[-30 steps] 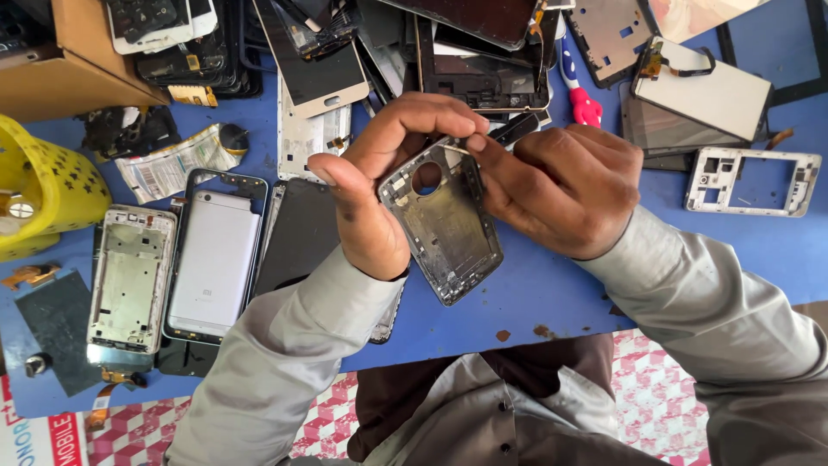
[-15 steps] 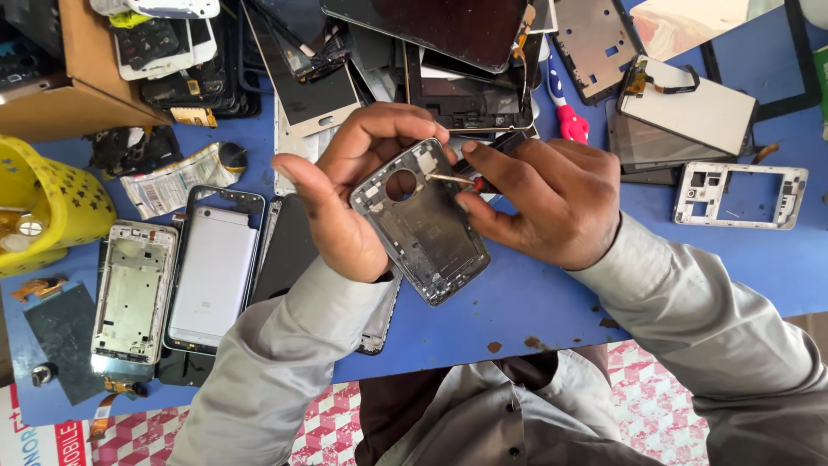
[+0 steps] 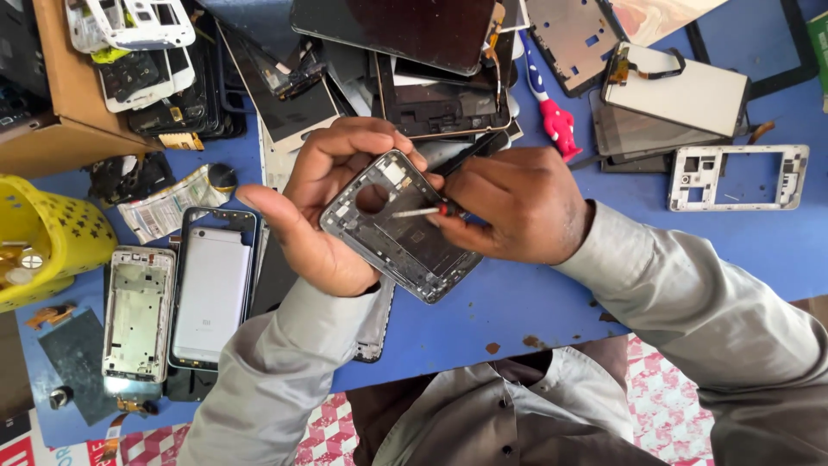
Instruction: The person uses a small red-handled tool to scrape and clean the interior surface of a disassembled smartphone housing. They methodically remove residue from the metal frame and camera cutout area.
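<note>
We see the left hand [image 3: 332, 211] clamped around a dark phone frame [image 3: 405, 229], held tilted above the blue table [image 3: 552, 302]. The right hand [image 3: 517, 203] pinches a small screwdriver [image 3: 427, 210], its tip seemingly touching the frame's inside.

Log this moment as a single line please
left hand: holds grey phone frame | right hand: holds small screwdriver, tip inside frame | below: blue table
</note>
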